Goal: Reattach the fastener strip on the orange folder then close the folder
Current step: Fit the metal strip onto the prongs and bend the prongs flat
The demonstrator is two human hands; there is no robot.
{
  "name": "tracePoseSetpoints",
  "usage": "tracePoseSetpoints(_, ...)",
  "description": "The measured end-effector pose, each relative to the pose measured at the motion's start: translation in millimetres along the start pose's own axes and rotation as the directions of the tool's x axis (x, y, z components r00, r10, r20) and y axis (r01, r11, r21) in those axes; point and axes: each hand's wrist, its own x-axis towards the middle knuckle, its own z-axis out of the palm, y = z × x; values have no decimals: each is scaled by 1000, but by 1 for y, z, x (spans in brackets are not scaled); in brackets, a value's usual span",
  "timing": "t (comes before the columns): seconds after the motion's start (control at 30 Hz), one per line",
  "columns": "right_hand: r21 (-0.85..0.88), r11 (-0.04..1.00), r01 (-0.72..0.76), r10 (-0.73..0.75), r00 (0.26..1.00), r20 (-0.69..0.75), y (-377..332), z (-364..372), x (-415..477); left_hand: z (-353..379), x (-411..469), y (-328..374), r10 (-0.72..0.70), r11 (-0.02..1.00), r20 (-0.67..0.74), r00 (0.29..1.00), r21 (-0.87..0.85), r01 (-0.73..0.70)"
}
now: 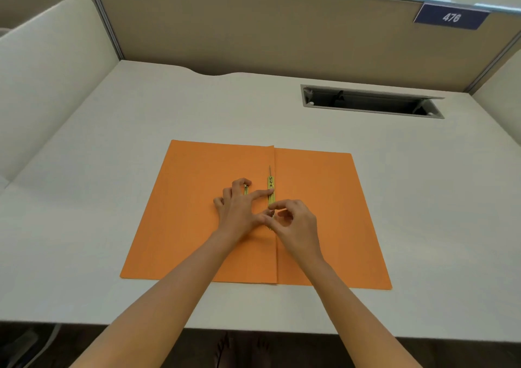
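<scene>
Fingers [275, 204] pinch fastener strip [271, 190] (folder [324, 212] open).

A pale desk [112, 170] carries one orange folder [324, 212], lying open and flat near the front edge, with a cable slot [372, 102] far right.

We see soft, even daylight across the pale tabletop [112, 170], faint shadows beneath the hands, wide-angle bowing at the edges, and slight overall softness.
</scene>
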Motion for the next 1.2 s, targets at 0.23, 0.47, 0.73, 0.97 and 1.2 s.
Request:
tracePoseSetpoints(0.23, -150, 986, 73, -77, 997, -21, 8, -7, -6, -1, 0, 1, -3, 1000, -9, 1000, 4, 3)
tracePoseSetpoints(0.47, -241, 965, 108, -106, 994, 21, 5, -8, -5, 1, 1, 0, -3, 1000, -9, 1000, 8, 3)
tracePoseSetpoints(0.73, -358, 930, 84, -48, 993, 108, -5, -2, 4, 1, 2, -1, -1, 1000, -19, 1000, 3, 1)
tracePoseSetpoints(0.97, -482, 870, 99, -24, 987, 159, -12, -1, -2, 1, 1, 0, 7, 1000, -28, 1000, 20, -6)
tracePoseSetpoints(1.2, -544, 835, 84, -36, 995, 98, -17, 7, -11, -1, 2, 1, -12, 1000, -15, 1000, -15, 12)
